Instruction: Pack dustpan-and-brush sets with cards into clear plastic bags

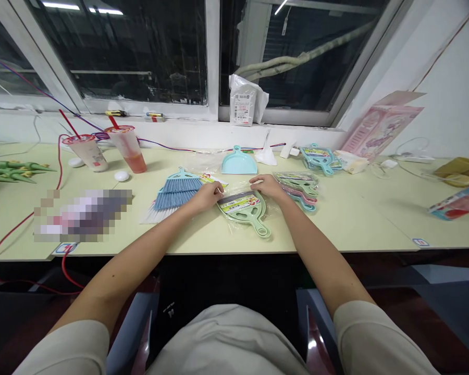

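A green dustpan-and-brush set [252, 212] lies on the table in front of me inside a clear plastic bag [240, 188], its handle toward me. At the bag's far left corner, my left hand [209, 198] has its fingers closed on the plastic. The fingers of my right hand [266, 186] pinch the bag's far right corner. Left of the set are blue hand brushes [177, 190] with white bristles showing beneath. Behind it stands a light blue dustpan [239, 162]. Packed sets [297, 183] in green, pink and blue are stacked by my right forearm.
Another packed blue set [320, 158] lies farther back, near a pink box [383, 125] against the wall. Two drink cups [127, 151] with red straws stand at the back left. A red cable [11, 232] hangs over the front edge at left.
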Tool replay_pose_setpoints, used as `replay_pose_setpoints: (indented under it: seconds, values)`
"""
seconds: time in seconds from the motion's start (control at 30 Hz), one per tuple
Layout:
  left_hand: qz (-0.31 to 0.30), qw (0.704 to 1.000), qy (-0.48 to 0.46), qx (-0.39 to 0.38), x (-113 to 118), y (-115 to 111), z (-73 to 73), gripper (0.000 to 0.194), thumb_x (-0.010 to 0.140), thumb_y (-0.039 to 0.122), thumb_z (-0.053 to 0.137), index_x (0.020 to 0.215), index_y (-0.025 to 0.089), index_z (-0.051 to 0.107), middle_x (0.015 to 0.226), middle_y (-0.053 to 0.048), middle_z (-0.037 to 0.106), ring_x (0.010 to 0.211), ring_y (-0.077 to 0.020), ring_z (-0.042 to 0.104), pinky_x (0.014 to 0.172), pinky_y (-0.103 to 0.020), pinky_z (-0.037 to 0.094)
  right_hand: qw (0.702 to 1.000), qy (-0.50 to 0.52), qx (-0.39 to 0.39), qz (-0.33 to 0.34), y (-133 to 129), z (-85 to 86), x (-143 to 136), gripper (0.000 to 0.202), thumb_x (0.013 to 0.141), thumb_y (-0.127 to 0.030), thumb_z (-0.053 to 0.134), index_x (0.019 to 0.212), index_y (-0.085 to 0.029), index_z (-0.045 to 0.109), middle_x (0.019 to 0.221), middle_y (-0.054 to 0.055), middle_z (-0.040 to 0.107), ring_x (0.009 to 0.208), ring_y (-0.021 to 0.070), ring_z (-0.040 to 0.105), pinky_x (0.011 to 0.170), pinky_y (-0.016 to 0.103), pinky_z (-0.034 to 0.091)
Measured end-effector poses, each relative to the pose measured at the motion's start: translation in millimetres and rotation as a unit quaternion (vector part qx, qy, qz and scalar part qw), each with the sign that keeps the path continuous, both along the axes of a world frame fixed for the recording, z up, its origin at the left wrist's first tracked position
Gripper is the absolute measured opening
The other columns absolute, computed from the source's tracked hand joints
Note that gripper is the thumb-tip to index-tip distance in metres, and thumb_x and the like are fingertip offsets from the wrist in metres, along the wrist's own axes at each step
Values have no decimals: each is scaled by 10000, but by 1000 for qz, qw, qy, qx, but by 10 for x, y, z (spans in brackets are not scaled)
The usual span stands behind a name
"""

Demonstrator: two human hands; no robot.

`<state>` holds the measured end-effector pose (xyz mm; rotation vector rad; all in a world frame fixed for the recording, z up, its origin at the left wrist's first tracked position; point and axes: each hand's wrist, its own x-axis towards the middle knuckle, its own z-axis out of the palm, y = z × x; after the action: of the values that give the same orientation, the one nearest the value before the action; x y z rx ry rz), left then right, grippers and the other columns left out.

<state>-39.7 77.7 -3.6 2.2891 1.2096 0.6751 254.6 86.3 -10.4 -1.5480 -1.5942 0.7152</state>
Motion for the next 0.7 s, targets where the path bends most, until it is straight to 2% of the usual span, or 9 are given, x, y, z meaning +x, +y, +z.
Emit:
replay_pose_setpoints:
  seconds: [0.1,0.2,0.33,0.5,0.6,0.7]
  values:
    - [31,991,98,83,54,-64,43,118,957,196,600,1018,188,701,952,-95,737,980,-261,651,845,-340,460,999,20,-35,1,-32,49,24,411,671,-283,836,1050,-125,806,706,16,711,669,157,613,739,300,539]
    - [49,979,157,119,114,-84,79,104,963,203,622,989,178,720,1000,-129,745,1028,-289,648,873,-357,453,999,8,-41,-12,-32,63,35,384,664,-245,839,1028,-133,792,751,16,714,703,160,625,775,304,537]
    - [62,985,141,84,101,-50,92,87,967,251,663,938,180,703,948,-107,747,924,-261,666,772,-324,436,999,-28,-17,-40,0,-8,18,311,633,-162,815,936,-147,748,881,34,729,803,171,658,840,301,527]
    - [40,997,62,19,8,26,35,116,944,304,707,936,192,679,891,-60,747,823,-223,673,686,-296,420,997,-3,-21,-70,0,-153,-24,423,593,-96,749,995,-180,649,826,-26,641,790,163,641,751,266,509]
    - [64,997,53,-9,4,38,22,267,889,311,770,1099,171,684,928,-67,758,862,-236,689,705,-296,438,996,17,-30,-83,-27,-173,-44,582,570,-73,716,1131,-190,614,776,-62,601,760,165,629,697,253,484]
    - [100,993,65,-26,30,15,45,505,862,320,791,1303,134,631,1007,-97,767,907,-257,700,729,-303,458,996,13,-46,-70,-59,-142,-58,491,565,-67,693,1042,-180,673,678,-69,567,688,160,588,655,249,446]
